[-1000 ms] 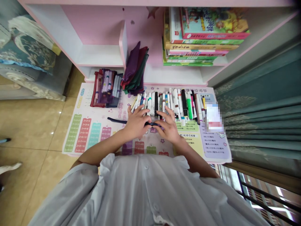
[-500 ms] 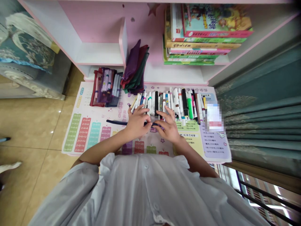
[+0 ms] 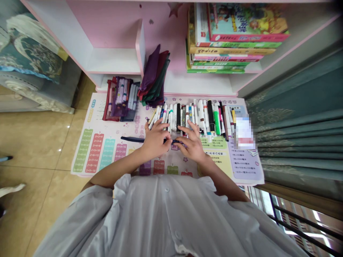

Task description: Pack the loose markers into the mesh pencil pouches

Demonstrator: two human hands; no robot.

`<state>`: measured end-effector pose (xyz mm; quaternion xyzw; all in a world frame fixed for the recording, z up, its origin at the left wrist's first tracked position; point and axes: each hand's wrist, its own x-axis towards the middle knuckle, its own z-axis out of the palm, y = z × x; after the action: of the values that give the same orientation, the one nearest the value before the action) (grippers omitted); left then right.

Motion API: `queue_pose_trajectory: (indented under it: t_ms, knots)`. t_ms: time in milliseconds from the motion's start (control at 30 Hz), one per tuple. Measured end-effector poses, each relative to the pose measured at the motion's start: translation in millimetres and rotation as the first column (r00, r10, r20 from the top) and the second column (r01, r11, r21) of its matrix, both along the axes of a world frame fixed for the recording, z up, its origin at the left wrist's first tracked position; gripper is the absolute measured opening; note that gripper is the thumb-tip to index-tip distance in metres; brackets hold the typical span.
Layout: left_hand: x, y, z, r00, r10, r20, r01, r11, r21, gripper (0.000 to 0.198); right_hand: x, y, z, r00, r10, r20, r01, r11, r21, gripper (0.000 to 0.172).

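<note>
A flat dark navy pencil pouch (image 3: pixel 132 139) lies across the colourful number mat (image 3: pixel 107 148). My left hand (image 3: pixel 155 140) rests on the pouch's middle, thumb and fingers pinching its upper edge. My right hand (image 3: pixel 192 144) pinches the pouch's right end, its other fingers spread toward a long row of marker pens (image 3: pixel 197 116) lying side by side on the mat just beyond both hands.
Filled mesh pencil pouches (image 3: pixel 120 98) lie at the mat's far left. A stack of empty dark pouches (image 3: pixel 155 76) leans in the pink shelf unit (image 3: pixel 115 60), beside a pile of books (image 3: pixel 230 39). A teal curtain (image 3: pixel 300 125) hangs at the right. Tiled floor lies to the left.
Both hands stay on the pouch and have hardly shifted. The view has tilted very slightly.
</note>
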<state>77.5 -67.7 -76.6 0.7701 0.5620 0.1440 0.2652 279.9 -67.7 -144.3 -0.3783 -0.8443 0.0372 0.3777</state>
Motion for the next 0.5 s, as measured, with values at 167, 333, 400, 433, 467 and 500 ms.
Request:
queue_pose_trajectory:
  t_ms: [167, 333, 400, 433, 467, 500]
  knots:
    - [-1.6, -1.5, 1.8, 1.0, 0.004, -0.013, -0.004, 1.0, -0.008, 0.01, 0.1, -0.6, 0.1, 1.0, -0.001, 0.029, 0.002, 0.999, -0.034, 0.013]
    - [-2.3, -2.3, 3.9, 1.0, 0.001, -0.027, -0.002, 1.0, -0.028, 0.01, -0.8, -1.1, 1.0, 1.0, 0.003, 0.029, -0.003, 1.0, 0.002, 0.014]
    - [-2.8, -2.7, 3.9, 1.0, -0.001, -0.02, 0.0, 1.0, -0.03, 0.011, -0.9, -0.9, 1.1, 0.999, 0.003, 0.038, -0.003, 1.0, -0.003, 0.015]
    - [-3.2, -3.0, 3.6, 1.0, 0.0, -0.013, 0.0, 1.0, -0.027, 0.011, -0.8, -0.8, 1.0, 0.999, 0.001, 0.045, -0.001, 1.0, -0.01, 0.015]
    - [-3.6, -3.4, 3.1, 1.0, 0.0, -0.005, 0.0, 1.0, -0.021, 0.012, -0.7, -0.7, 0.9, 0.999, 0.0, 0.049, 0.001, 1.0, -0.017, 0.016]
    - [-4.1, -3.8, 2.4, 1.0, 0.001, 0.004, -0.001, 1.0, -0.015, 0.012, -0.6, -0.6, 0.7, 0.999, 0.001, 0.051, 0.0, 1.0, -0.02, 0.016]
